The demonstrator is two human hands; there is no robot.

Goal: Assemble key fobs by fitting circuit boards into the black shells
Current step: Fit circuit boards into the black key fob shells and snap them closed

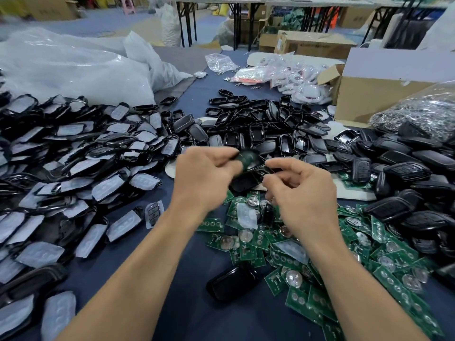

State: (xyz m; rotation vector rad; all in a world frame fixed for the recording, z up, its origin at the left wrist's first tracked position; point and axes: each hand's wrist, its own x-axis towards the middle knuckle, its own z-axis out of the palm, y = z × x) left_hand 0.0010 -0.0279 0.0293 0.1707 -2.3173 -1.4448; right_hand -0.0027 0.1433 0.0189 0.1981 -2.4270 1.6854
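Shell (248, 157) is up off the table (197, 303), caught between both hands dead centre in my feed. It's smeared with motion blur: I get a dark body with a greenish patch on it, but I can't tell if that patch is a board. Left hand (204, 173) has its fingers curled round the shell's left end. Right hand (302, 190) has forefinger and thumb bent in close together, nipping the right end, with the other fingers curled under. So the shell sits out at the fingertips of both hands, not in either palm.

Counts, as far as I can go:
- Two hands, one shell held.
- One lone shell (234, 281) lies back-up on the cloth between the forearms, just beside the boards (320, 254).
- The boards are a loose green heap under and right of the right hand. It's dozens, too overlapped to count, and many carry a round silver disc.
- The filmed shells (73, 156) are a big heap on the left, far too many to count.
- The open shells (258, 124), hollow side up, are heaped beyond the hands, dozens again.
- Closed fobs (406, 168) are piled at right.
- One box (369, 94), with one clear bag of rings (423, 112) beside it.
- Big white bags (61, 65) sit at far left.
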